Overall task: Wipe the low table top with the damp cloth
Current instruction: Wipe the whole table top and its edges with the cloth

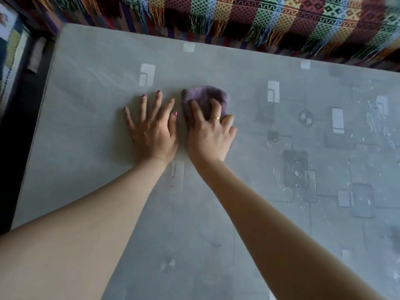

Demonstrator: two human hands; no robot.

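Note:
A grey patterned low table top (91, 118) fills most of the view. A small folded purple cloth (204, 95) lies on it near the middle. My right hand (211, 133) presses down on the cloth, its fingers curled over the cloth's near part. My left hand (151, 124) lies flat on the bare table just left of the cloth, fingers spread and straight. Both forearms reach in from the bottom of the view.
Water droplets and wet streaks (294, 167) sit on the right part of the table. A multicoloured woven throw with fringe (259, 20) hangs along the far edge. A dark gap (19, 131) runs beside the table's left edge.

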